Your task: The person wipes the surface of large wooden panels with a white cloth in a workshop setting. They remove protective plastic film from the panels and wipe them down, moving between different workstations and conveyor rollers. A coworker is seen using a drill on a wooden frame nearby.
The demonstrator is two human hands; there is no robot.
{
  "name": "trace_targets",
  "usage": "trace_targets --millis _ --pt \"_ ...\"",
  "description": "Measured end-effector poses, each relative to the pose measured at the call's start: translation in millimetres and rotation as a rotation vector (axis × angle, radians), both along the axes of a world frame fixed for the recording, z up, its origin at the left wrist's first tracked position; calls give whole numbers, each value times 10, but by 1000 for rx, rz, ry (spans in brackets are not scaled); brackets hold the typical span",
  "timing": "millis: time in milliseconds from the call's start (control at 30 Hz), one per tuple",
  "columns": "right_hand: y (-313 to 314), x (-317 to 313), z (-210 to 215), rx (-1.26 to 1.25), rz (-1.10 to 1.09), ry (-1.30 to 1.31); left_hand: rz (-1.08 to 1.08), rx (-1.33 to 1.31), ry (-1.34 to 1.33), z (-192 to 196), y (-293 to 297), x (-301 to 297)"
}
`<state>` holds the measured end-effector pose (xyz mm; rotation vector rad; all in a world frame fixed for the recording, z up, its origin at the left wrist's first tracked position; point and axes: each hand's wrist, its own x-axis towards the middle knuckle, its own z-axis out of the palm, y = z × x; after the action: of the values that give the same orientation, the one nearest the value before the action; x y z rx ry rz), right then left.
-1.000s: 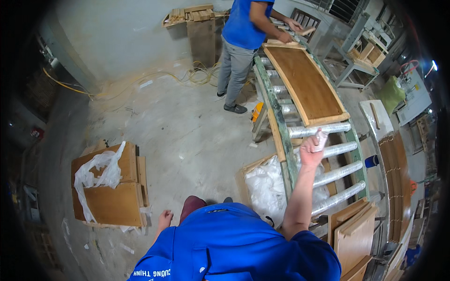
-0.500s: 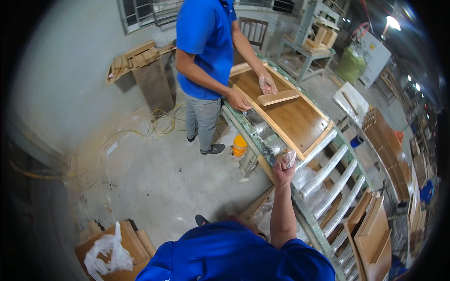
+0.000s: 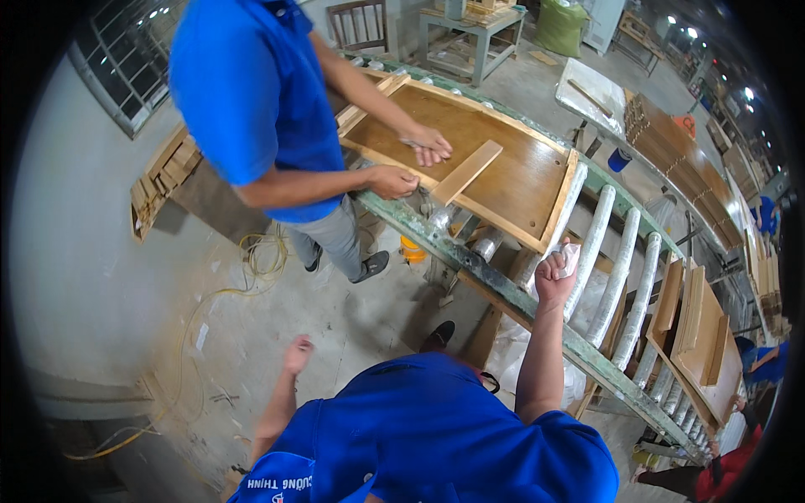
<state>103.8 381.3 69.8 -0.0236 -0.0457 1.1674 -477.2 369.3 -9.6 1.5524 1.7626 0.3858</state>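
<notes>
My right hand (image 3: 553, 275) is closed round a folded white piece of cloth or paper (image 3: 571, 258), beside the near right corner of a framed wooden panel (image 3: 520, 189). That panel lies on the roller conveyor, brown inside a pale wood frame. Away from the conveyor, over the floor, my left hand (image 3: 298, 354) hangs with its fingers loosely apart and nothing in them. A short flat wooden board (image 3: 468, 172) lies slantwise across the panel and its near frame rail. Both hands of a co-worker in a blue shirt (image 3: 226, 92) are above the panel's left part, off the board.
Bare rollers (image 3: 616, 277) run right from the panel within a green conveyor frame (image 3: 503, 289). Brown boards (image 3: 700, 335) lean at the conveyor's right end. Beyond stands a table with stacked brown pieces (image 3: 679, 142). A yellow hose (image 3: 189, 327) crosses the floor at left.
My view has turned, and my left hand has come into it. The co-worker's hand has left the short board, which now rests slantwise on the panel. My right hand still grips the white piece.
</notes>
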Motion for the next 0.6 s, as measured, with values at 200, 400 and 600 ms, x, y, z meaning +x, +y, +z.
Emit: trace_targets --millis 200,400,600 --pt "553 542 70 60 -32 -78 -261 -236 -215 -322 755 1056" --pt "868 709 125 8 -101 -83 -454 69 -472 -49 2243 2208" --pt "288 586 98 -134 -343 -94 -591 -103 -468 308 3569 3395"
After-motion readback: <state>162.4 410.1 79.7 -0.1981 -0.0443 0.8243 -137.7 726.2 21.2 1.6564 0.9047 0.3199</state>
